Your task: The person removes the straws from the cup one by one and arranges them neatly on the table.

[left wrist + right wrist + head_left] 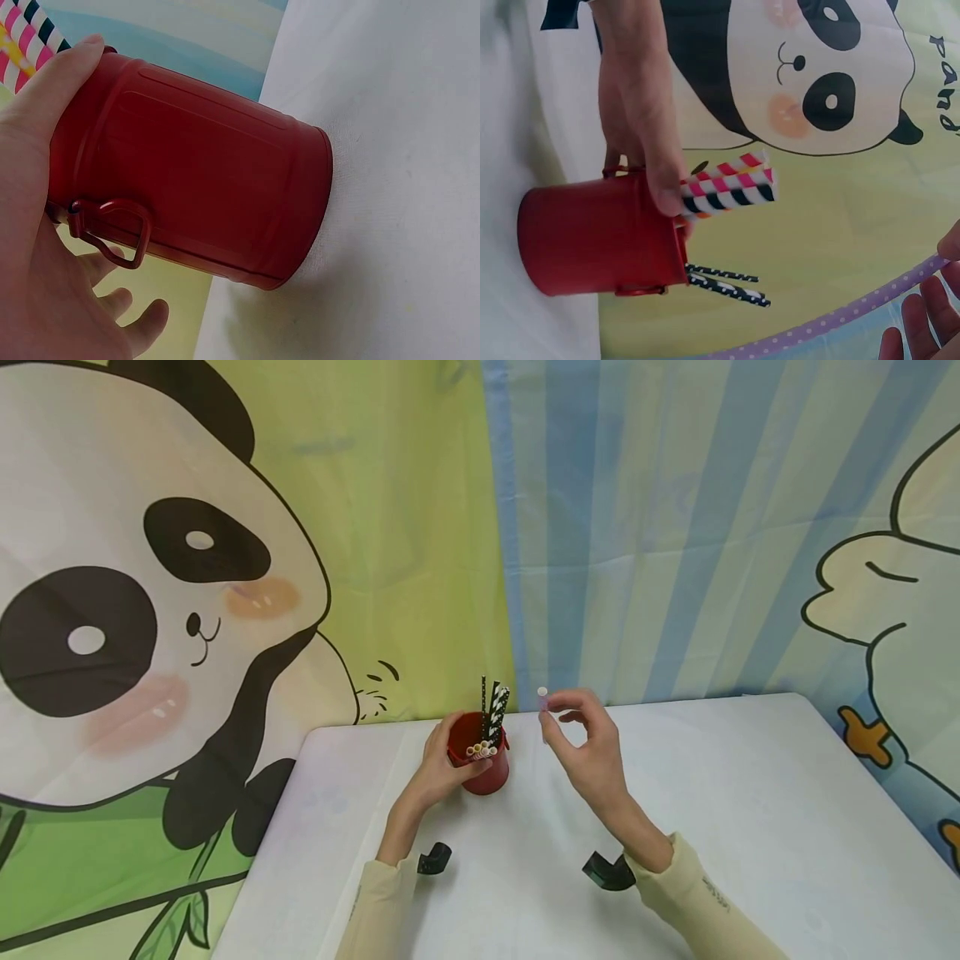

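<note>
A red metal bucket stands near the far side of the table. My left hand grips it at the rim, with the thumb across the top of the wall. Striped paper straws and black ones with white dots stick out of the bucket. To the right of the bucket, my right hand pinches a purple straw with white dots between thumb and forefinger, held apart from the bucket. The other fingers of that hand curl loosely below the straw.
A white cloth covers the table. Behind it hangs a printed backdrop with a panda and blue stripes. Black curved pieces are at both wrists, beside the cream sleeves. A small wire handle loop projects from the bucket's side.
</note>
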Motion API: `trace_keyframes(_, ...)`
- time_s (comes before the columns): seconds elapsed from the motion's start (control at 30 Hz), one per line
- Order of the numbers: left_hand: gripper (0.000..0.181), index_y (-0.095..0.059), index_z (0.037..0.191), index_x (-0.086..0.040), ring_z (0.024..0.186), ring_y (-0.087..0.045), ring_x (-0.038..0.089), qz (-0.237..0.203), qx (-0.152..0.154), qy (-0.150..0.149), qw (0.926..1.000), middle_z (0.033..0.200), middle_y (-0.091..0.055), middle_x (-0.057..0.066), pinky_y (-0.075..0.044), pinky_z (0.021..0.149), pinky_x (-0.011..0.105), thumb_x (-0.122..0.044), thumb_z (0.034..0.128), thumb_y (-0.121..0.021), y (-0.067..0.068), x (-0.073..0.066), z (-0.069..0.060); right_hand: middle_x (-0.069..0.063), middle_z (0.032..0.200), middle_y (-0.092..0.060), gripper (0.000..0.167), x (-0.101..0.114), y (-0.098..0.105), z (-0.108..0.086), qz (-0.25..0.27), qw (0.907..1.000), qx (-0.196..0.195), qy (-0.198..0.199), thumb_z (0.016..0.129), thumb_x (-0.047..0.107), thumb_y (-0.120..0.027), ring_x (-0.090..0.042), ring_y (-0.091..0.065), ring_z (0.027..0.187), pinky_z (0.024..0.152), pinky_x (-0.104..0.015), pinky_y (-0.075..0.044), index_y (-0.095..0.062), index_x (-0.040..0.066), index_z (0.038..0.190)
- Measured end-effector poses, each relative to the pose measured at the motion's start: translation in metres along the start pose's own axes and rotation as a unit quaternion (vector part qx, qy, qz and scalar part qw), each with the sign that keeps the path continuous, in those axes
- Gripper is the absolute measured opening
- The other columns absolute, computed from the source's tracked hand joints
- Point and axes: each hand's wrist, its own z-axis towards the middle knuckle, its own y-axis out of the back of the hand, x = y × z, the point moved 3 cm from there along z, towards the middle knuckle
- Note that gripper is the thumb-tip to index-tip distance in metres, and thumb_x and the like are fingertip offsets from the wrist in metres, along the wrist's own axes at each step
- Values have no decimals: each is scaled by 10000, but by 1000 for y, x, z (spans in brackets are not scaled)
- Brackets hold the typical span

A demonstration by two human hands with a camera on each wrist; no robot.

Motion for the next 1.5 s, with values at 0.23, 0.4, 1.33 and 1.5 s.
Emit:
trace_keyframes(0.23, 890, -319, 1506, -353, 1404, -332, 232, -63, 25, 18, 10000, 1467, -426, -26, -483, 1050, 547, -410, 785, -838, 0, 0, 0, -25, 1054, -657, 181, -18, 3, -2, -390, 9987, 274, 169, 915, 45, -695, -169, -594, 1019, 861, -377, -512, -676, 120, 1079)
trace_keyframes(0.4, 908, -312, 1520, -335, 1410, -326, 240, -126, 39, 49, 9999, 1478, -419, -12, -487, 1044, 555, -408, 783, -839, 0, -1, 0, 7, 1051, -643, 168, -28, 4, -3, -788, 9949, 578, 249, 912, 73, -700, -165, -589, 1025, 864, -379, -504, -669, 155, 1057)
trace_keyframes(1.33, 936, -307, 1539, -295, 1400, -349, 252, -283, -2, 95, 9996, 1487, -416, 15, -486, 1045, 548, -365, 783, -854, -1, 0, -2, 9, 850, -534, 157, -96, -9, -6, -3670, 8942, 2038, 1557, 797, 86, -637, -209, -493, 781, 688, -364, -406, -557, 129, 925)
trace_keyframes(1.5, 928, -315, 1545, -260, 1404, -347, 278, -403, -15, 72, 9992, 1495, -415, 46, -475, 1049, 575, -312, 792, -854, -1, -2, -2, 5, 820, -518, 166, -116, -13, -2, -3974, 8701, 2456, 1571, 798, 94, -662, -217, -489, 751, 661, -369, -396, -542, 125, 908)
